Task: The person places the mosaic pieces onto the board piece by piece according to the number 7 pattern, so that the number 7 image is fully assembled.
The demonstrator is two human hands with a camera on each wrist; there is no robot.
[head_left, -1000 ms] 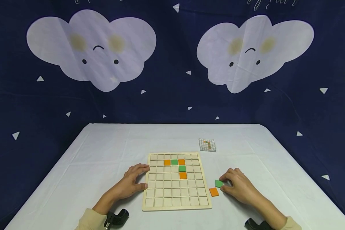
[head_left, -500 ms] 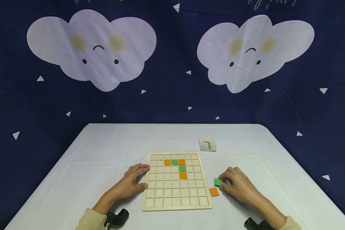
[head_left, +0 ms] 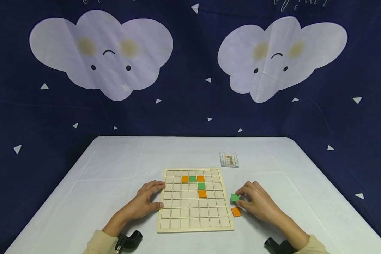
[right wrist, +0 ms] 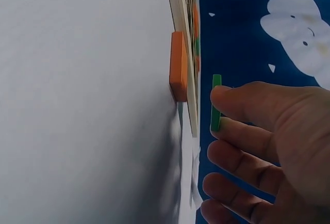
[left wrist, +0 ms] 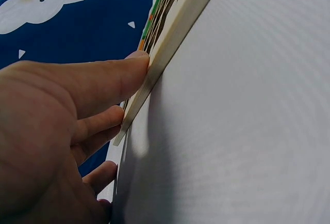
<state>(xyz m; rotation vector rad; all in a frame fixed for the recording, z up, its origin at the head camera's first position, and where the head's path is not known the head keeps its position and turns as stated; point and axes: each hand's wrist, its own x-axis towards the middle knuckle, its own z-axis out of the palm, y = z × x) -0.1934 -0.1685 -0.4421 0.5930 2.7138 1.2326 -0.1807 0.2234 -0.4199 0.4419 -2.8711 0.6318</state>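
Observation:
My right hand (head_left: 257,200) pinches a green square tile (head_left: 234,198) between thumb and fingertips, just off the right edge of the wooden grid board (head_left: 181,212). In the right wrist view the green tile (right wrist: 216,102) is held up off the table, seen edge-on. My left hand (head_left: 145,200) rests its thumb and fingertips against the board's left edge, fingers extended. An orange tile (head_left: 236,212) lies flat on the table beside the board, below the held one. Orange and green tiles sit in the board's cells, such as the lower orange tile (head_left: 202,194), forming a bent line.
A small printed card (head_left: 229,160) with a grid pattern lies beyond the board's upper right corner. A white cloth (head_left: 120,169) covers the table. Behind it hangs a dark blue backdrop (head_left: 190,116) with clouds.
My right hand has lifted the green tile from the table and carried it left, closer to the board. The left hand and the board have stayed in place.

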